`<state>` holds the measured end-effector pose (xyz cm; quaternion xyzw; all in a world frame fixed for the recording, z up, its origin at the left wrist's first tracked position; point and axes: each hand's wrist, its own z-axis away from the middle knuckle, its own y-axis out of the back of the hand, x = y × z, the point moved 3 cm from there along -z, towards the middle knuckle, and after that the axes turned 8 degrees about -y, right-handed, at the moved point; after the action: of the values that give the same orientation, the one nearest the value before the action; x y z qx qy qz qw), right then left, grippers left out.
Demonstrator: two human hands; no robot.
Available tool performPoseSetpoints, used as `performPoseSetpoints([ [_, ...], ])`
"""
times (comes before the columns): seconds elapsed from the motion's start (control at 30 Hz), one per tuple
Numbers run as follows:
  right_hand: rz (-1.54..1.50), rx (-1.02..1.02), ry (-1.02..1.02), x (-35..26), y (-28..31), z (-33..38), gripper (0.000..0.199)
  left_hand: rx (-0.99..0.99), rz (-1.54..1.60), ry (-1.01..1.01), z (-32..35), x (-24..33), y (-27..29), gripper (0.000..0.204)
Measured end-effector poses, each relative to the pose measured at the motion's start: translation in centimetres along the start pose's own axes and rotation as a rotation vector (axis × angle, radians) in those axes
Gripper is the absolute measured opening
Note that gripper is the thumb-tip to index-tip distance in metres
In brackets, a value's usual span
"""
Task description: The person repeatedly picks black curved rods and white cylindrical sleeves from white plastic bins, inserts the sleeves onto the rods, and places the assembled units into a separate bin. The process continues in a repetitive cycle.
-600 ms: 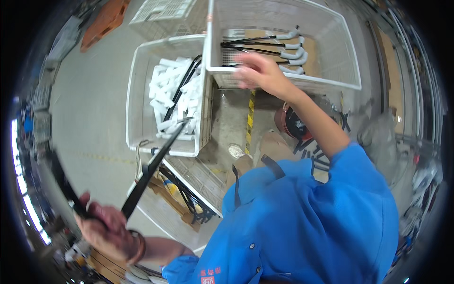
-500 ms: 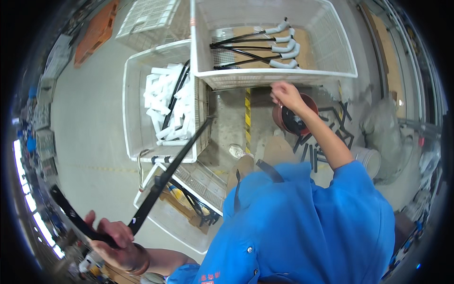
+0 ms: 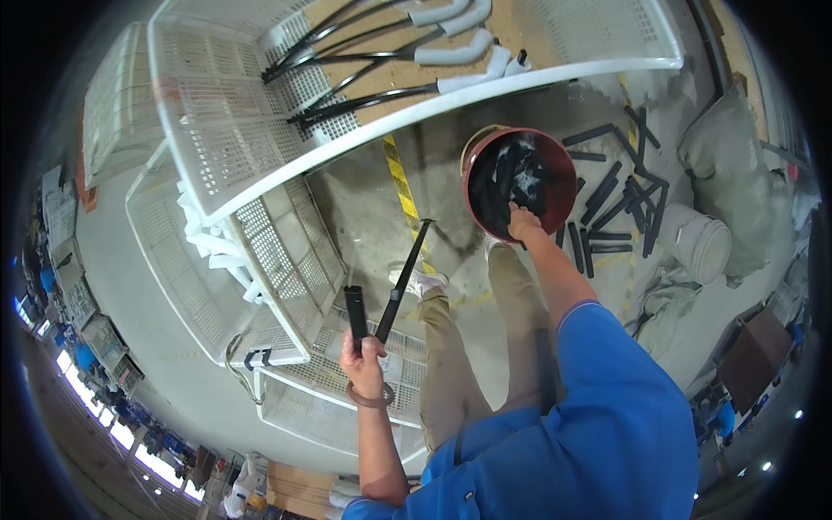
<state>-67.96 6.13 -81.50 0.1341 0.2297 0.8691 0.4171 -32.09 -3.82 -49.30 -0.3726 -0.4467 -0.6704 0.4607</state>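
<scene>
1. The step in hand is judged to be the picking of a piece from the reddish bucket (image 3: 569,165) by the right hand (image 3: 523,222), while a bent black tube (image 3: 399,288) is held aside.
2. The tube is clamped near its bend in the closed left hand (image 3: 364,366); its long leg is pointed forward over the floor, its short leg just beside.
3. The right hand is lowered over the bucket's near rim, by the black pieces (image 3: 495,195) inside; whether its fingers are closed on one cannot be told.
4. A secure pinch on a single piece seems called for, then a lift clear of the rim, with the tube kept steady.
5. Grey-sleeved rods (image 3: 455,50) are held in the white crate (image 3: 208,117) ahead.
</scene>
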Motion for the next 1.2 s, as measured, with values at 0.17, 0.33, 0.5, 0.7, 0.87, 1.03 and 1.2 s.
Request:
performPoseSetpoints([
  [0.17,-0.245,0.057,-0.042,1.4,-0.9,-0.9,0.062,-0.028,-0.163,0.053,0.8,-1.1,-1.4,0.040],
  [0.33,-0.821,-0.101,0.250,8.1,6.6,11.9,0.065,-0.139,-0.042,0.043,-0.6,0.8,-2.4,0.031],
  [0.5,-0.803,-0.288,0.501,11.3,17.9,30.7,0.069,-0.284,-0.326,-0.314,0.6,9.2,-4.0,0.030],
  [0.7,-0.566,0.332,1.134,-0.4,28.5,42.3,0.047,-0.329,-0.295,-0.434,3.7,23.9,-0.3,0.033],
  [0.87,-0.491,0.732,1.417,-1.3,34.1,47.6,0.051,-0.336,-0.210,-0.495,8.1,31.9,5.5,0.035],
  [1.03,-0.299,0.688,1.581,-3.0,36.0,50.4,0.056,-0.357,-0.329,-0.568,12.0,34.8,8.1,0.033],
  [1.2,-0.140,0.695,1.717,-5.7,35.5,53.0,0.057,-0.312,-0.397,-0.611,14.1,35.4,8.5,0.033],
])
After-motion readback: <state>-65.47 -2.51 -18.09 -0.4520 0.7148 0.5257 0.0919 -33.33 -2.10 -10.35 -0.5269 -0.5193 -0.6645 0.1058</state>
